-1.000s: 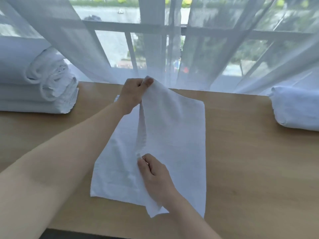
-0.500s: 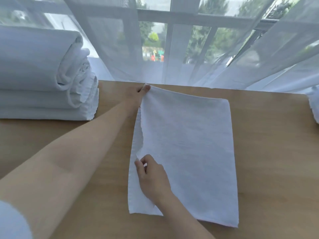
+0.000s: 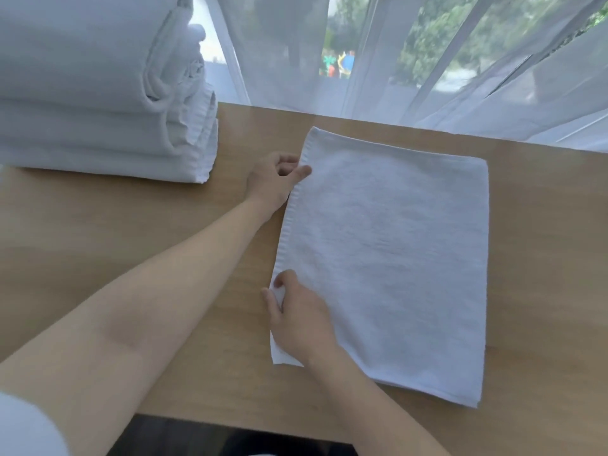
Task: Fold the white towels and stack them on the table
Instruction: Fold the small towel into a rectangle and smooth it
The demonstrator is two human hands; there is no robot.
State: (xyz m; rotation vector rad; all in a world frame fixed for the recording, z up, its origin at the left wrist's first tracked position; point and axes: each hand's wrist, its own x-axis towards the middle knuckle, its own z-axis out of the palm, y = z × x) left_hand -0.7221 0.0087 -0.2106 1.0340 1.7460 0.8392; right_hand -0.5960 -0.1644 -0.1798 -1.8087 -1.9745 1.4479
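The white towel (image 3: pixel 385 258) lies flat on the table (image 3: pixel 115 241), with its long axis running away from you toward the curtain (image 3: pixel 362 60). Both your hands are on its left edge: your left hand (image 3: pixel 274 181) pinches it near the far corner, and your right hand (image 3: pixel 299 319) pinches it near the near corner. The towel extends to the right of your fingers, so the next fold probably goes that way. The bare wood on the right gives room. The stack of folded towels (image 3: pixel 105 103) stands well apart at far left.
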